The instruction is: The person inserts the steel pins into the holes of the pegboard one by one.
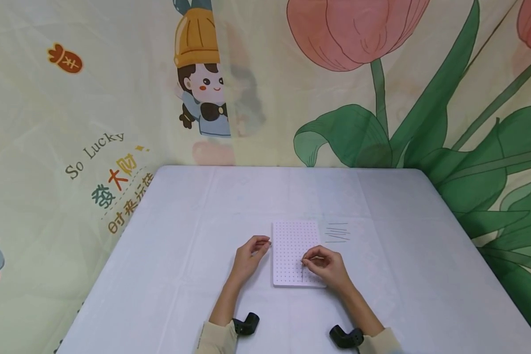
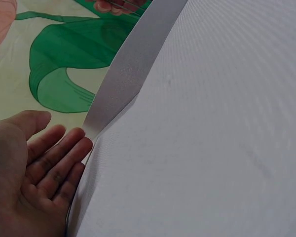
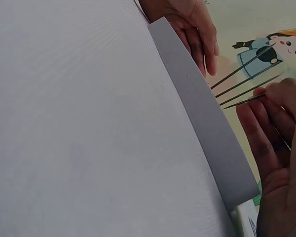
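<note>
A white board (image 1: 287, 281) with a grid of small holes lies flat on the table. My right hand (image 1: 325, 265) is over its lower right part, pinching a thin dark stick (image 3: 241, 102) between thumb and fingertips. One end of that stick comes close to the board's face; whether it sits in a hole I cannot tell. Several similar thin sticks (image 3: 248, 79) stand up from the board in the right wrist view. Beside the board's left edge is my left hand (image 1: 248, 260), its fingers loosely bent and touching or nearly touching the edge, with nothing seen held in it.
A small group of loose thin sticks (image 1: 338, 232) lies on the white-covered table (image 1: 221, 196) to the right of the board. Behind the table hangs a patterned cloth (image 1: 265, 98) with tulips and a cartoon figure. A black wrist device (image 1: 248, 324) sits on each forearm.
</note>
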A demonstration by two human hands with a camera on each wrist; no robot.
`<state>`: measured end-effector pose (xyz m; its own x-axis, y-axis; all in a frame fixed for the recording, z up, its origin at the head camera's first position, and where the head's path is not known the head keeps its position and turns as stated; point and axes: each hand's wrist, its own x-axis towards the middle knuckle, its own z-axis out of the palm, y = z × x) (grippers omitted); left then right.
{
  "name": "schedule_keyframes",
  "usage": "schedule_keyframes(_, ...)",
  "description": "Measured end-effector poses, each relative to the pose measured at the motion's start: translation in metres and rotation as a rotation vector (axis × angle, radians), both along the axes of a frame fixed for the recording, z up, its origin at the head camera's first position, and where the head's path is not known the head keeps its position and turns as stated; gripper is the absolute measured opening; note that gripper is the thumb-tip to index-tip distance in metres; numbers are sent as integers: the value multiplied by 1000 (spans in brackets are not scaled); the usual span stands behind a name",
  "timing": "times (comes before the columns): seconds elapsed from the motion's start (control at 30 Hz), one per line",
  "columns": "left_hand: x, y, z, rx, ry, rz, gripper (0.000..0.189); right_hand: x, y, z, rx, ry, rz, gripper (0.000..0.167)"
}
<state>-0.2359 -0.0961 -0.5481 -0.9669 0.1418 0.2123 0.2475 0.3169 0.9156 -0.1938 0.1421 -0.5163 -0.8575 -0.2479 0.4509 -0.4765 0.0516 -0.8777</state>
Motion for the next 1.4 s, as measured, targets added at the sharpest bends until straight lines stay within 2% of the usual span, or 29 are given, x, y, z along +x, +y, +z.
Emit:
schedule_keyframes(0.5,1,1,1,-24,-24,4,20,1,-2,-4,12,70,8,15)
schedule_keyframes(0.9,1,0,-1,-8,-7,2,22,1,-4,-2,40,115,1,20)
schedule_keyframes(1.23,0,0,0,-3,1,-2,22,2,-3,-4,86,66,5,16)
schedule_keyframes(1.4,0,-1,0,-7,8,-3,22,2,-3,-3,96,81,13,16)
